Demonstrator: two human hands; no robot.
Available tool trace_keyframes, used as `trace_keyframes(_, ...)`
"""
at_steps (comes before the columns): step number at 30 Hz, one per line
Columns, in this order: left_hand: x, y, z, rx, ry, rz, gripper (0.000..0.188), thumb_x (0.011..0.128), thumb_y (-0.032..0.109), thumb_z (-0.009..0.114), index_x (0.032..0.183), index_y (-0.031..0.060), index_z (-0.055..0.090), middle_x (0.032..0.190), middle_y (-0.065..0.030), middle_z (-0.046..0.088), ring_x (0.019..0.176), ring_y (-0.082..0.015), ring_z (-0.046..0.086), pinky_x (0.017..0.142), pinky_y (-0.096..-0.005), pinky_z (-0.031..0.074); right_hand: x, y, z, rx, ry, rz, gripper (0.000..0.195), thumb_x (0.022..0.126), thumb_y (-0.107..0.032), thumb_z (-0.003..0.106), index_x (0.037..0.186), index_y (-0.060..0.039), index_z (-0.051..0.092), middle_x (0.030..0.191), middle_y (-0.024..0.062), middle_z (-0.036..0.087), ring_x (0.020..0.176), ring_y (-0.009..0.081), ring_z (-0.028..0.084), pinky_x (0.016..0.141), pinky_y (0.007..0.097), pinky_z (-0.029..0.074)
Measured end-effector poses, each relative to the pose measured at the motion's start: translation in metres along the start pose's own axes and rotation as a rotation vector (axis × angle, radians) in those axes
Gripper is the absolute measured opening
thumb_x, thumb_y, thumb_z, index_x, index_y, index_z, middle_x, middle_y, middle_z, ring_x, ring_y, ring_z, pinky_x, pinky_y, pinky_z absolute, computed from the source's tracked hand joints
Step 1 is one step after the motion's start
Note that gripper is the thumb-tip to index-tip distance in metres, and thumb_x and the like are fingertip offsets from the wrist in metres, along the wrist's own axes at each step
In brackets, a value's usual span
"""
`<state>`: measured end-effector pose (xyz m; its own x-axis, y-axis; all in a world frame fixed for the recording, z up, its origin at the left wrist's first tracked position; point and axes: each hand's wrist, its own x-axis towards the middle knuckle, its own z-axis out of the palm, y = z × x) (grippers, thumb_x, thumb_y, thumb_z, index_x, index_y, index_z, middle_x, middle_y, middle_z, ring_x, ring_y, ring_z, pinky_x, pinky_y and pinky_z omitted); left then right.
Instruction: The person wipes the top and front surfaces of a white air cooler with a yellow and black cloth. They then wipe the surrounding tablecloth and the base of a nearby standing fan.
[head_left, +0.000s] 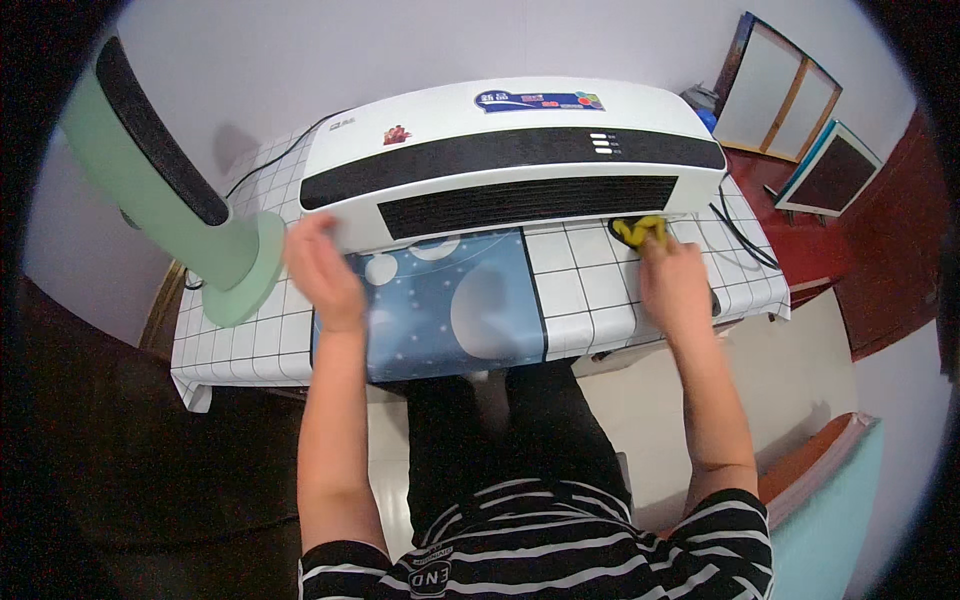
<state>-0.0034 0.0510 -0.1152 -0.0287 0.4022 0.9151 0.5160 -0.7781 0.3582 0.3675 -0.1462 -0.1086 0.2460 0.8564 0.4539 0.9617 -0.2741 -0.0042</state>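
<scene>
A long white heater unit (517, 142) with a black front grille stands on a table under a white checked tablecloth (577, 289). My left hand (324, 271), slightly blurred, is raised by the unit's left end; its fingers are partly apart and I see nothing in it. My right hand (675, 281) pinches a yellow cloth-like thing (637, 231), which lies near the unit's lower right edge with a dark edge beside it. Between my hands a blue mat with planet prints (450, 307) covers part of the tablecloth.
A pale green tower appliance (180, 202) with a round base stands at the left. Black cables (742, 232) run at the right end. Behind, a framed canvas (780, 90) and a smaller dark board (829, 169) lean on a red surface. A pale blue padded edge (832, 502) is lower right.
</scene>
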Motion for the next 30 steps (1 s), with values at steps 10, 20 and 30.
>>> trace_keyframes(10, 0.0, 0.046, 0.008, -0.185, -0.554, 0.471, 0.022, 0.081, 0.027, 0.076, 0.085, 0.005, 0.072, 0.086, -0.0098, 0.069, 0.079, -0.0309, 0.068, 0.068, -0.04, 0.057, 0.037, -0.06, 0.031, 0.219, -0.046, -0.214, 0.039, 0.085, 0.0, 0.057, 0.123, 0.0015, 0.063, 0.114, 0.0242, 0.068, 0.106, 0.0412, 0.064, 0.092, 0.0469, 0.054)
trace_keyframes(20, -0.007, 0.047, 0.014, -0.213, -0.516, 0.443, 0.021, 0.085, 0.025, 0.072, 0.081, 0.0053, 0.069, 0.08, -0.0099, 0.068, 0.073, -0.0305, 0.066, 0.066, -0.0399, 0.055, -0.007, -0.134, 0.014, 0.498, -0.145, -0.486, 0.041, 0.085, -0.002, 0.06, 0.126, -0.0005, 0.065, 0.123, 0.0246, 0.067, 0.112, 0.0396, 0.067, 0.097, 0.0447, 0.056)
trace_keyframes(30, -0.003, 0.05, 0.006, -0.157, -0.596, 0.483, 0.015, 0.081, 0.02, 0.072, 0.077, 0.0061, 0.067, 0.078, -0.009, 0.068, 0.071, -0.0294, 0.064, 0.065, -0.0389, 0.053, -0.024, -0.087, -0.003, 0.476, -0.035, -0.398, 0.036, 0.085, -0.004, 0.062, 0.119, -0.0058, 0.072, 0.124, 0.0141, 0.069, 0.105, 0.0335, 0.067, 0.091, 0.0425, 0.057)
